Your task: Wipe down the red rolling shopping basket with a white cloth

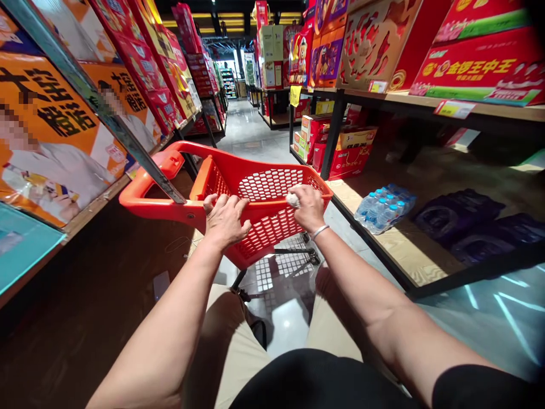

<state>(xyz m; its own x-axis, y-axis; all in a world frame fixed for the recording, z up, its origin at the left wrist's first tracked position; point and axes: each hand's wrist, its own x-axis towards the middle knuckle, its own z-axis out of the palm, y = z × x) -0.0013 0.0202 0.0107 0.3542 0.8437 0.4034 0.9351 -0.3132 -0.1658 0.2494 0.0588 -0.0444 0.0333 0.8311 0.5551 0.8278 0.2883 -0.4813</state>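
Observation:
A red plastic shopping cart (272, 170) with a perforated basket stands side-on in front of me, its handle end to the left. My left hand (225, 218) is hooked over the near rim of the basket, fingers bent over the edge and thumb on the outer side. Farther right along that rim, my right hand (310, 209) is closed around a small crumpled white wad (293, 199), whose material I cannot make out. That hand also lies against the rim. The visible inside of the basket shows only its red walls; its floor is partly hidden.
Shelves with boxed goods (46, 125) line the left, crossed by a slanting metal post (114, 122). On the right lower shelf (394, 250) lie wrapped water bottles (383, 207) and purple packs (462, 213). A grey-floored aisle (244, 122) runs away between the shelves.

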